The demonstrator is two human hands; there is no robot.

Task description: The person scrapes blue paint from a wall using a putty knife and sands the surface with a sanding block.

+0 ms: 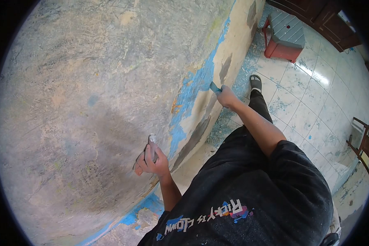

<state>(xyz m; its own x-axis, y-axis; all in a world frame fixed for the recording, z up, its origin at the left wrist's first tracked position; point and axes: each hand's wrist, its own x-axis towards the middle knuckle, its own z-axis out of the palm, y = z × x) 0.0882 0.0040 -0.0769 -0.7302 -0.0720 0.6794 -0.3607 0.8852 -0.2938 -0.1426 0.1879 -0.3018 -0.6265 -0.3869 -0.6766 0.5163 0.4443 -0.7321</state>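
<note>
My right hand (227, 97) is closed around a scraper (214, 87), its flat bluish blade against the wall where blue paint (207, 74) meets bare cream plaster. Lower down on the left, my left hand (153, 162) is closed on a small greyish tool (152, 141) with a whitish tip, close to the wall (90, 102). The fingers partly hide that tool, so its exact kind cannot be made out. Mottled grey, scraped plaster covers most of the wall, with a strip of blue paint running down beside it.
A red and grey step stool (285, 35) stands on the tiled floor (303, 98), which is strewn with blue flakes. My sandalled foot (255, 83) is near the wall's base. Dark wooden cabinets (330, 24) are at the upper right, and a wooden chair (367, 145) is at the right edge.
</note>
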